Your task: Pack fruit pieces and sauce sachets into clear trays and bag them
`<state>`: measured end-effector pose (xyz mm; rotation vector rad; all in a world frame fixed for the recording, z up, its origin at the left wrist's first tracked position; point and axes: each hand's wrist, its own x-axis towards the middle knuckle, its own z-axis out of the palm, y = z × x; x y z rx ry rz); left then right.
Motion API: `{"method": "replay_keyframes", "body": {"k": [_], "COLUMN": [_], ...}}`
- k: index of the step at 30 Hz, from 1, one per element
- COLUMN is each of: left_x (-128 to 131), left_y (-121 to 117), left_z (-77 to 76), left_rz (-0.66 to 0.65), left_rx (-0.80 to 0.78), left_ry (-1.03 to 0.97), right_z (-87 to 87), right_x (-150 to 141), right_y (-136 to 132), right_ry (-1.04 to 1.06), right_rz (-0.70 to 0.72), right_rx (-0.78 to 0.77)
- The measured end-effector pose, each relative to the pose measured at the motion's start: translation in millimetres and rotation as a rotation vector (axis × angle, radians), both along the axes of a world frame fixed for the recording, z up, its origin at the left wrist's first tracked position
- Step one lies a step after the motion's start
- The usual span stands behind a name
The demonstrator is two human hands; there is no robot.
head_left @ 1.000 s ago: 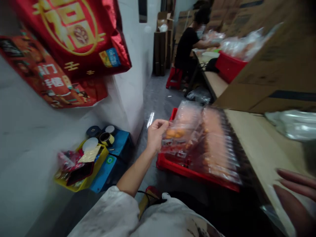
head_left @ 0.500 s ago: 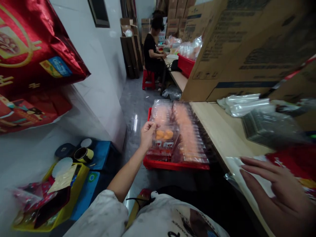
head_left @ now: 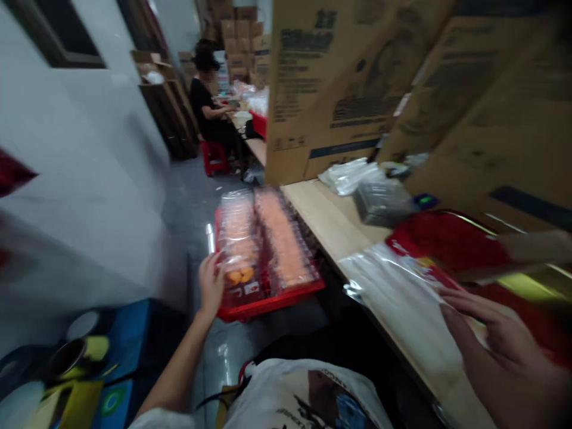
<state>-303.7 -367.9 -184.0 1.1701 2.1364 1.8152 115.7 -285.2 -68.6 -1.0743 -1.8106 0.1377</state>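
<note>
Left hand [head_left: 211,286] curled at packet [head_left: 241,269], grip unclear, label [head_left: 251,288] blurred; right hand [head_left: 500,342] half open by bag [head_left: 451,241].

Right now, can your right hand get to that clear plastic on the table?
Probably yes: the right hand is right by the clear plastic, and nothing seems to block the way.

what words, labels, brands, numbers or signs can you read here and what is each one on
None reads for certain.
Shirt: lettering, too blurred.
Cardboard: dark print, too blurred.
Packs: labels too small.
Red bag: pale lettering, too blurred.
Blue stand: round green mark, no readable word.
</note>
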Motion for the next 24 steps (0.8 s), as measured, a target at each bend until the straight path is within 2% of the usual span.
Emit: {"method": "replay_keyframes", "body": {"k": [1, 3, 4, 6, 7, 9, 11, 13, 15, 18, 21, 24], "left_x": [2.2, 10.2, 16.6, 36.1, 49.6, 84.2, 127.6, 177.7, 232.1, 312.9, 376.3, 412.6], "left_y": [-0.8, 2.8, 7.3, 19.9, 26.9, 40.1, 50.4, 57.2, 60.7, 63.3, 71.3, 86.3], "left_z": [5.7, 20.1, 28.0, 43.4, 50.1, 59.9, 64.1, 63.7, 60.1, 49.4, 33.3, 19.0], "left_rz": [0.02, 0.135, 0.151, 0.122, 0.065, -0.196, -0.591, -1.003, -1.33, -1.633, -1.838, -2.011], "left_rx": [0.012, 0.015, 0.031, 0.083, 0.072, 0.049, 0.041, 0.087, 0.176, 0.259, 0.084, -0.06], "left_ry": [0.044, 0.336, 0.417, 0.479, 0.458, 0.385, 0.378, 0.489, 0.671, 0.929, 1.072, 0.994], "right_z": [-1.6, -7.3, -11.6, -22.9, -29.6, -44.5, -60.3, -76.0, -90.2, -105.6, -112.5, -114.1], "right_x": [12.4, 40.6, 56.8, 93.3, 113.0, 152.4, 188.7, 219.4, 243.3, 266.1, 275.4, 278.4], "right_y": [-3.7, -11.6, -15.6, -25.2, -31.4, -46.5, -63.2, -77.3, -86.0, -89.9, -89.7, -90.1], "right_ry": [0.048, 0.153, 0.202, 0.283, 0.301, 0.257, 0.111, -0.063, -0.188, -0.249, -0.242, -0.246], "right_rz": [-0.079, -0.259, -0.345, -0.505, -0.578, -0.709, -0.799, -0.828, -0.83, -0.862, -0.877, -0.846], "right_rx": [-0.033, -0.098, -0.121, -0.159, -0.175, -0.214, -0.3, -0.413, -0.501, -0.546, -0.544, -0.514]}}
